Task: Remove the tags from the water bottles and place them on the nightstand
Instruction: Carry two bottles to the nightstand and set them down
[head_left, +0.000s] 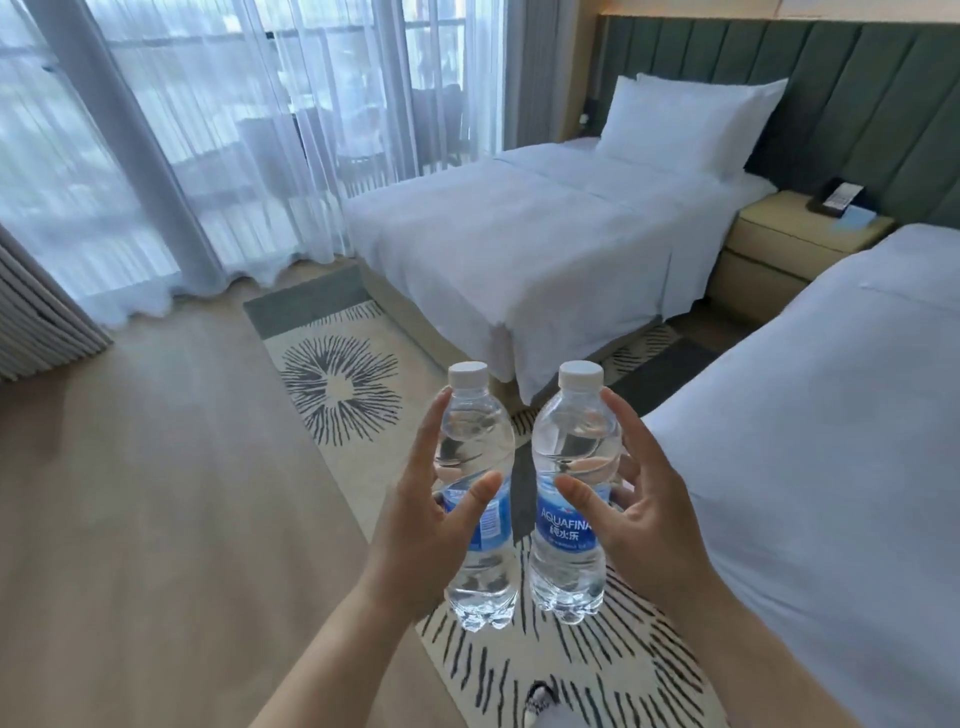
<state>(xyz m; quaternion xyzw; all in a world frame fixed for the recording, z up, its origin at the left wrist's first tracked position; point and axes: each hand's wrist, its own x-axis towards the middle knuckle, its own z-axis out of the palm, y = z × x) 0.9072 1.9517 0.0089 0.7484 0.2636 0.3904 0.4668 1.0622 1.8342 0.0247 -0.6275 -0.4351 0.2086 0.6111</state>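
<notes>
Two clear water bottles with white caps and blue labels stand upright in front of me. My left hand (421, 514) grips the left bottle (475, 447) around its middle. My right hand (639, 499) grips the right bottle (571, 441), whose label reads AQUAFINA. The bottles are side by side, a small gap apart, held over the rug. The beige nightstand (779, 244) sits far off at the right, between the two beds. I see no separate hanging tag on either bottle.
A white bed (519, 244) with a pillow lies ahead; a second bed (831, 441) is close on my right. A black phone (836, 196) and a blue card rest on the nightstand. A patterned rug (343, 389) covers the wooden floor. Sheer curtains (208, 130) hang at left.
</notes>
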